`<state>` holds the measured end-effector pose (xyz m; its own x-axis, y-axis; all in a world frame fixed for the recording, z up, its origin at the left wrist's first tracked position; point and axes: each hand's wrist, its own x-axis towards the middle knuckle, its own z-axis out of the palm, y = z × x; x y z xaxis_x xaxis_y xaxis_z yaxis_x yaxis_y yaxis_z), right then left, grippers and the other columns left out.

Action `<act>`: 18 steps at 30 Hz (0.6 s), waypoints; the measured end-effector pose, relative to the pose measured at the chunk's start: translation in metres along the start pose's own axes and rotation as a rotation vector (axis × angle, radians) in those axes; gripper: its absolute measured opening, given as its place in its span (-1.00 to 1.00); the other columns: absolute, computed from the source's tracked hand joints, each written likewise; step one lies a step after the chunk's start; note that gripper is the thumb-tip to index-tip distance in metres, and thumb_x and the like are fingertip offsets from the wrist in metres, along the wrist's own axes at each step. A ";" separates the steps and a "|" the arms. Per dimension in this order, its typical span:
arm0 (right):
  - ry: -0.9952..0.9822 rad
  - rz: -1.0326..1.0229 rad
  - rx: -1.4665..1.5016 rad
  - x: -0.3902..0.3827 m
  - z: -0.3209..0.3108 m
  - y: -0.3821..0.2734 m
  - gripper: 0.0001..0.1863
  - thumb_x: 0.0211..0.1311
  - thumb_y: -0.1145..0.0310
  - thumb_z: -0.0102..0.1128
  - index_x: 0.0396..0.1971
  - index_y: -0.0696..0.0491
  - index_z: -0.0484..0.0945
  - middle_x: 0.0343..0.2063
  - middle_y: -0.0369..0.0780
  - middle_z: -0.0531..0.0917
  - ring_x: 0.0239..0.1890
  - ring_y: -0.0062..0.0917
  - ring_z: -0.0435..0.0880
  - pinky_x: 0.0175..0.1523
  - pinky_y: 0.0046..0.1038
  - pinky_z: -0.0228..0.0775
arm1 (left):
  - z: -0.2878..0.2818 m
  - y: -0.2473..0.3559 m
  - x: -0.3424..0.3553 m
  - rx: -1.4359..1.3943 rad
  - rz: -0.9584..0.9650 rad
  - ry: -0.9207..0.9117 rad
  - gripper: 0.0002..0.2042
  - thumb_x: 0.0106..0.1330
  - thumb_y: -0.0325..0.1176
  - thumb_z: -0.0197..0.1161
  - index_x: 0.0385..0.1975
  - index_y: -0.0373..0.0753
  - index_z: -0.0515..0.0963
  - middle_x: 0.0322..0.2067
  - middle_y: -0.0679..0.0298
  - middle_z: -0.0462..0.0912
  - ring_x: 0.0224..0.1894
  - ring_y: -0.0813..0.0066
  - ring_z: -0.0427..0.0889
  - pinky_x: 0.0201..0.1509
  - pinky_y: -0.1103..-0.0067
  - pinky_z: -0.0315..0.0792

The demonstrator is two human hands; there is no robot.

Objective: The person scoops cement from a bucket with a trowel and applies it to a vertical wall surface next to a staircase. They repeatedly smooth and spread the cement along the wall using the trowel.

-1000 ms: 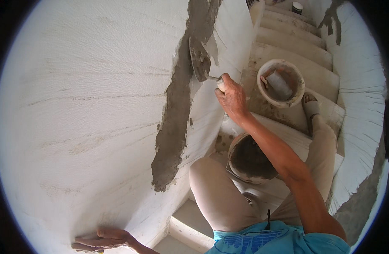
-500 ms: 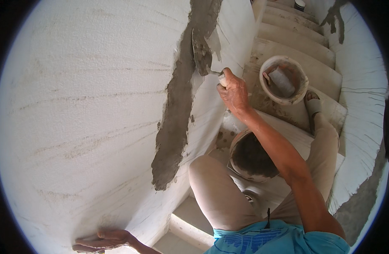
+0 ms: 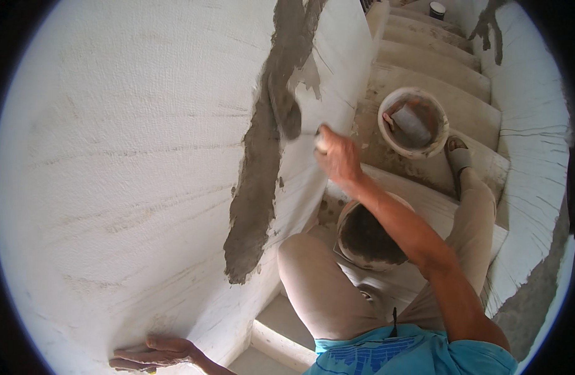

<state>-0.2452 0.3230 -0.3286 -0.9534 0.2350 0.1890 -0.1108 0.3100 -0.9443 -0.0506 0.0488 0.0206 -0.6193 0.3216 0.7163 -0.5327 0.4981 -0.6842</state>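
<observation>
My right hand (image 3: pixel 337 156) grips the pale handle of a trowel (image 3: pixel 292 115), whose mortar-covered blade lies against the white wall (image 3: pixel 131 162). The blade rests beside a long vertical strip of grey mortar (image 3: pixel 259 162) that runs down the wall. My left hand (image 3: pixel 151 355) is pressed flat on the wall at the lower left, fingers spread, holding nothing. I sit on the stairs with my bent knee (image 3: pixel 312 281) close to the wall.
A bucket of grey mortar (image 3: pixel 369 240) sits on a step between my legs. A second white bucket (image 3: pixel 414 122) with a tool inside stands on a higher step beside my foot (image 3: pixel 457 156). Concrete stairs (image 3: pixel 425 56) climb away; another mortar patch (image 3: pixel 487 25) marks the right wall.
My right hand has pushed the trowel a little up along the wall beside the mortar strip. The view has shifted slightly. My left hand has stayed in place.
</observation>
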 end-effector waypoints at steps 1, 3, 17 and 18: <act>0.004 -0.056 0.005 -0.015 0.004 -0.001 -0.79 0.02 0.57 0.19 -0.32 0.13 0.40 -0.59 -0.03 0.50 -0.54 -0.15 0.55 -0.37 -0.25 0.39 | 0.001 0.001 0.000 -0.046 -0.025 0.024 -0.33 0.55 0.07 -0.40 0.45 -0.33 0.02 0.46 -0.14 -0.07 0.51 -0.10 -0.11 0.51 -0.02 -0.07; -0.016 0.014 0.085 -0.033 0.005 0.003 -0.79 0.02 0.57 0.20 -0.33 0.14 0.39 -0.58 -0.03 0.50 -0.55 -0.17 0.53 -0.37 -0.26 0.40 | 0.005 0.000 -0.002 -0.135 -0.071 0.071 -0.31 0.51 0.19 -0.33 0.47 -0.16 0.09 0.48 -0.03 -0.04 0.52 -0.06 -0.12 0.50 -0.06 -0.16; 0.013 0.146 -0.118 0.033 0.002 0.025 -0.78 0.05 0.53 0.21 -0.30 0.18 0.40 -0.56 0.02 0.58 -0.45 -0.10 0.65 -0.32 -0.16 0.44 | 0.004 -0.003 -0.002 -0.100 0.006 0.061 -0.39 0.55 0.03 -0.24 0.46 -0.23 0.08 0.46 -0.11 -0.03 0.50 -0.12 -0.07 0.47 -0.08 -0.06; -0.041 0.142 -0.108 0.023 -0.004 0.021 -0.77 0.05 0.52 0.22 -0.29 0.17 0.41 -0.53 0.04 0.61 -0.39 -0.03 0.66 -0.29 -0.11 0.47 | 0.003 -0.004 -0.001 -0.096 0.004 0.062 -0.39 0.55 0.03 -0.24 0.46 -0.23 0.08 0.46 -0.11 -0.03 0.50 -0.12 -0.07 0.47 -0.08 -0.06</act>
<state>-0.2680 0.3381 -0.3428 -0.9682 0.2466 0.0428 0.0543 0.3739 -0.9259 -0.0492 0.0436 0.0222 -0.5824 0.3716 0.7230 -0.4706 0.5710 -0.6726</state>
